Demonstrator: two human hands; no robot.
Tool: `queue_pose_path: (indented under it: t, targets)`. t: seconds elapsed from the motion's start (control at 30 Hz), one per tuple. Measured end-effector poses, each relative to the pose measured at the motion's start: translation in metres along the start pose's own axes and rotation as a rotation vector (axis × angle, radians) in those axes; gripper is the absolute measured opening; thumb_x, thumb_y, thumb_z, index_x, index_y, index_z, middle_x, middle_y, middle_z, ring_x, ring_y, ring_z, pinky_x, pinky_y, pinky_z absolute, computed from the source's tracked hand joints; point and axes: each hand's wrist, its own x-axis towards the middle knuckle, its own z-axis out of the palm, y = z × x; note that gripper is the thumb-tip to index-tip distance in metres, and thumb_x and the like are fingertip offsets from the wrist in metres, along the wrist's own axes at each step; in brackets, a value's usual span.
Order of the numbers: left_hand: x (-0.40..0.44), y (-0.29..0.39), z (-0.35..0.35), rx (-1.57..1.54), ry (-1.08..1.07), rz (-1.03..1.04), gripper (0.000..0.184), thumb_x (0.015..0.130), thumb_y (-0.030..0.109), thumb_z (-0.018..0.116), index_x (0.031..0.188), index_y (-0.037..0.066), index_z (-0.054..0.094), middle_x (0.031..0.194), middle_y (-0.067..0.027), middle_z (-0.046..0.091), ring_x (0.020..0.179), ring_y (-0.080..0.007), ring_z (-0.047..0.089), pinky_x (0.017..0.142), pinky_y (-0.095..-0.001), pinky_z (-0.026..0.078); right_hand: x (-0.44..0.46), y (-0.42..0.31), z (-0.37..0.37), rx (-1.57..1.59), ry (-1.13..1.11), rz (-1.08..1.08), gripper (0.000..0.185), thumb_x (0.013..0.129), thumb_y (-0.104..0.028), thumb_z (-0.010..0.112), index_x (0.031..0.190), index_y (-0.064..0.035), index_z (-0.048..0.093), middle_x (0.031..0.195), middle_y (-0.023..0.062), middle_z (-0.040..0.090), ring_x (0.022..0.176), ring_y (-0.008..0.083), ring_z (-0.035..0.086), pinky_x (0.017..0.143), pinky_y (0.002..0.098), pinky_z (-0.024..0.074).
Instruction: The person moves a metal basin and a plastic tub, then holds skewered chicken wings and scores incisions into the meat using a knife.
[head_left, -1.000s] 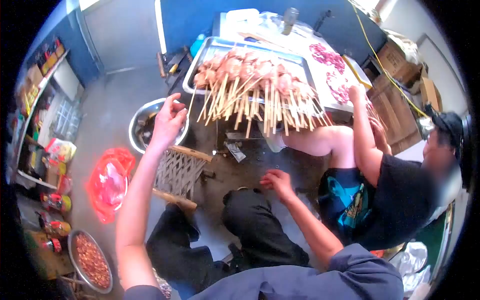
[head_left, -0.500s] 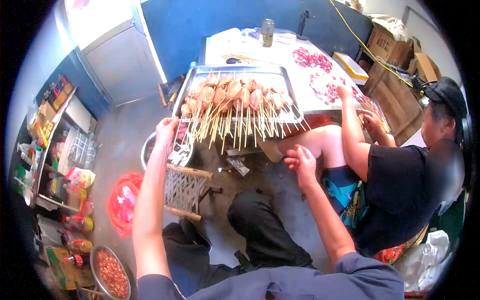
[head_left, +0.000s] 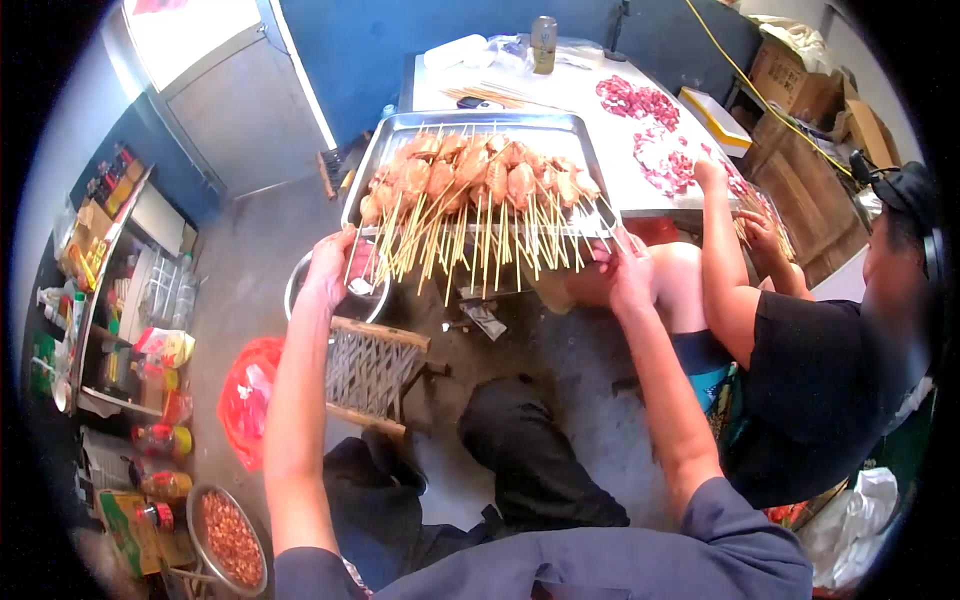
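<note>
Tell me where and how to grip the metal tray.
Likely by the near corners of the tray, from the near side, where the left hand and right hand are: it is wide and loaded, and skewer sticks crowd the near edge between.

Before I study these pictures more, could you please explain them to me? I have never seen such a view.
There is no machine here. One camera, worn on a person's head, looks forward and down, so you see that person's own arms. The left hand and right hand hold a metal tray by its near corners. On it lies heaped meat on thin sticks, which point towards the wearer. Behind, the white table carries red meat pieces and a can. Another person sits at the right.
</note>
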Motion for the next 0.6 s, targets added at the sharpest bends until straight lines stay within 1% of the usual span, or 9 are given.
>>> queue_pose_path:
  t: [0.07, 0.13, 0.2, 0.23, 0.27, 0.3, 0.43, 0.5, 0.6]
  targets:
    - [0.007, -0.003, -0.003, -0.048, -0.007, -0.023, 0.026, 0.098, 0.026, 0.049, 0.095, 0.000, 0.056, 0.079, -0.0143, 0.065, 0.064, -0.0225, 0.065, 0.055, -0.0311, 0.056, 0.006, 0.001, -0.004, 0.013, -0.009, -0.009, 0.023, 0.091, -0.025, 0.065, 0.101, -0.0050, 0.058, 0.081, 0.0057, 0.067, 0.062, 0.0122, 0.063, 0.050, 0.0217, 0.0441]
    - [0.019, -0.007, -0.009, -0.123, -0.017, -0.065, 0.026, 0.098, 0.025, 0.049, 0.100, -0.001, 0.055, 0.083, -0.0153, 0.066, 0.068, -0.0229, 0.066, 0.057, -0.0317, 0.056, 0.010, -0.003, -0.002, -0.008, -0.015, -0.040, 0.019, 0.093, -0.020, 0.062, 0.101, -0.0030, 0.058, 0.078, 0.0052, 0.065, 0.061, 0.0118, 0.061, 0.050, 0.0220, 0.0438]
    - [0.027, -0.010, -0.007, -0.108, -0.013, -0.071, 0.026, 0.097, 0.025, 0.051, 0.101, -0.001, 0.056, 0.086, -0.0159, 0.067, 0.069, -0.0225, 0.066, 0.057, -0.0314, 0.056, 0.017, -0.009, 0.004, -0.002, 0.007, -0.041, 0.015, 0.093, -0.015, 0.060, 0.099, -0.0012, 0.058, 0.078, 0.0056, 0.063, 0.059, 0.0123, 0.059, 0.049, 0.0228, 0.0435]
    - [0.033, -0.005, -0.005, -0.087, 0.008, -0.084, 0.026, 0.097, 0.024, 0.051, 0.102, 0.000, 0.056, 0.087, -0.0160, 0.068, 0.069, -0.0223, 0.066, 0.057, -0.0313, 0.055, 0.030, -0.012, 0.011, 0.016, 0.023, 0.020, 0.016, 0.093, -0.014, 0.061, 0.099, -0.0004, 0.058, 0.080, 0.0065, 0.064, 0.062, 0.0134, 0.061, 0.049, 0.0227, 0.0450]
    - [0.036, -0.002, -0.001, -0.086, 0.008, -0.078, 0.026, 0.096, 0.025, 0.052, 0.102, 0.000, 0.056, 0.087, -0.0158, 0.068, 0.069, -0.0219, 0.066, 0.056, -0.0307, 0.054, 0.039, -0.013, 0.015, -0.003, 0.050, 0.049, 0.016, 0.092, -0.015, 0.062, 0.101, -0.0025, 0.058, 0.080, 0.0060, 0.064, 0.061, 0.0138, 0.062, 0.048, 0.0238, 0.0456]
    - [0.041, 0.000, 0.003, -0.080, 0.019, -0.063, 0.027, 0.097, 0.025, 0.052, 0.100, -0.001, 0.057, 0.084, -0.0153, 0.068, 0.067, -0.0217, 0.065, 0.053, -0.0307, 0.052, 0.049, -0.014, 0.018, -0.024, 0.075, 0.075, 0.017, 0.091, -0.015, 0.064, 0.103, -0.0045, 0.057, 0.081, 0.0055, 0.065, 0.061, 0.0142, 0.062, 0.048, 0.0249, 0.0462]
    - [0.074, 0.014, 0.010, 0.053, 0.078, -0.068, 0.031, 0.098, 0.029, 0.049, 0.095, 0.000, 0.058, 0.076, -0.0121, 0.067, 0.054, -0.0191, 0.061, 0.043, -0.0302, 0.045, 0.077, -0.013, 0.029, -0.058, 0.097, 0.113, 0.019, 0.090, -0.015, 0.065, 0.105, -0.0053, 0.057, 0.083, 0.0068, 0.065, 0.063, 0.0154, 0.064, 0.047, 0.0254, 0.0464]
    - [0.090, 0.016, 0.012, 0.087, 0.079, -0.069, 0.032, 0.098, 0.031, 0.049, 0.093, 0.002, 0.059, 0.074, -0.0107, 0.066, 0.054, -0.0179, 0.061, 0.041, -0.0292, 0.043, 0.085, -0.014, 0.033, -0.086, 0.092, 0.093, 0.021, 0.091, -0.014, 0.063, 0.106, 0.0000, 0.058, 0.086, 0.0098, 0.065, 0.065, 0.0163, 0.064, 0.046, 0.0238, 0.0474]
    - [0.099, 0.024, 0.018, 0.181, 0.118, -0.071, 0.030, 0.096, 0.033, 0.052, 0.089, 0.005, 0.060, 0.070, -0.0086, 0.066, 0.050, -0.0166, 0.060, 0.038, -0.0278, 0.039, 0.101, -0.013, 0.039, -0.126, 0.074, 0.098, 0.022, 0.091, -0.013, 0.063, 0.107, 0.0005, 0.057, 0.085, 0.0108, 0.065, 0.063, 0.0173, 0.064, 0.043, 0.0251, 0.0458]
